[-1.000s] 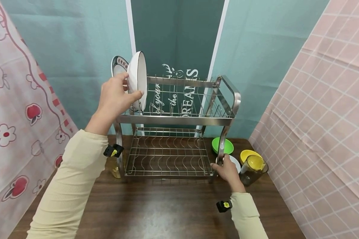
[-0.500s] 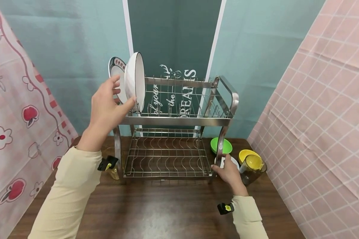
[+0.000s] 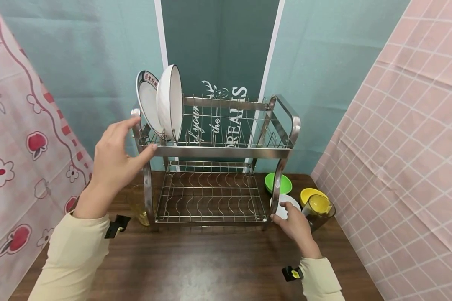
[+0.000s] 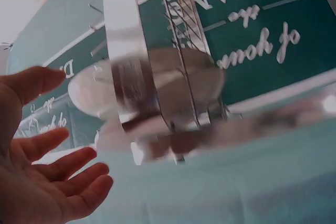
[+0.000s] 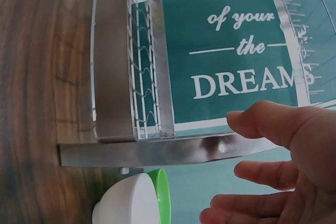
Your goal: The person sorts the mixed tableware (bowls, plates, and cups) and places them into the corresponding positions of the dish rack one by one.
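Observation:
In the head view a two-tier metal dish rack (image 3: 218, 152) stands on a dark wood table. A white bowl with a dark rim (image 3: 165, 102) and a plate with a patterned border (image 3: 146, 94) stand on edge at the left end of its top tier. My left hand (image 3: 114, 159), fingers spread and holding nothing, is just left of and in front of that end. My right hand (image 3: 296, 225) is beside the rack's right leg, thumb and fingers apart; in the right wrist view (image 5: 310, 166) its palm is bare. A smaller white bowl (image 3: 281, 212) sits partly behind it.
Right of the rack are a green bowl (image 3: 286, 184), a yellow bowl (image 3: 309, 194) and a dark see-through cup (image 3: 320, 213). An amber glass (image 3: 140, 211) stands behind the left leg. Fabric hangs on the left, back and right.
My left hand has let go of the dark-rimmed bowl and moved left and down; the bowl stays upright in the rack. My right hand has come off the rack's right leg, slightly to the right.

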The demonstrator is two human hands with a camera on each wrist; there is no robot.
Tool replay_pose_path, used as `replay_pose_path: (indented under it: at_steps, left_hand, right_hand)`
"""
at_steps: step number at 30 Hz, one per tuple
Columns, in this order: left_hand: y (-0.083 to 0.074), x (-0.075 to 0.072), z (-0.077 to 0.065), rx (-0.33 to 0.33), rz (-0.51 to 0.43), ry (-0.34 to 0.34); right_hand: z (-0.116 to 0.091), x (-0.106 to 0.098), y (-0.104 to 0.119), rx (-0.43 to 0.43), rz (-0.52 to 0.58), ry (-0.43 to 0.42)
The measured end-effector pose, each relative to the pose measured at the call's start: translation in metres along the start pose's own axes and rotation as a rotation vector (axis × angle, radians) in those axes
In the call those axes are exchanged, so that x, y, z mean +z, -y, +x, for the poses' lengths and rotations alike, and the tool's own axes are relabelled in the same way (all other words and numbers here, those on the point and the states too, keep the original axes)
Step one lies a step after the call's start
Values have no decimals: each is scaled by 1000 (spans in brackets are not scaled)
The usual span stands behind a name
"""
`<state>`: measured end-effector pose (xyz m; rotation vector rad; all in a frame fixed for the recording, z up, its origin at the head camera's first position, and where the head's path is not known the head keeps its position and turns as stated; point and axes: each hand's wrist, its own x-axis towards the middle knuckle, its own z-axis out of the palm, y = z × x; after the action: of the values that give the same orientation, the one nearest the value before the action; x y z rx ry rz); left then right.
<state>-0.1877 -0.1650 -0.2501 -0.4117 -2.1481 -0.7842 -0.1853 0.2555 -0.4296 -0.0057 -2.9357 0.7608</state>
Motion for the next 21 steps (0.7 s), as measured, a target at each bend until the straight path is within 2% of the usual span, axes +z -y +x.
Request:
replay_pose_path:
  at_steps: [4,6,14,21]
  left_hand:
    - [8,-7,-10,-10,40,85]
    - [13,-8,-15,3,63,106]
    - [29,-12,-34,121,143,167]
    - [49,-10,-61,139,179,191]
  right_hand:
    - [-6,-1,-1,-20,-15,-21]
    - [-9,-1,-2,-23,-16,-18]
    - [-18,-3,-7,-21,-50,9]
    - [-24,-7,-14,8,-52,42]
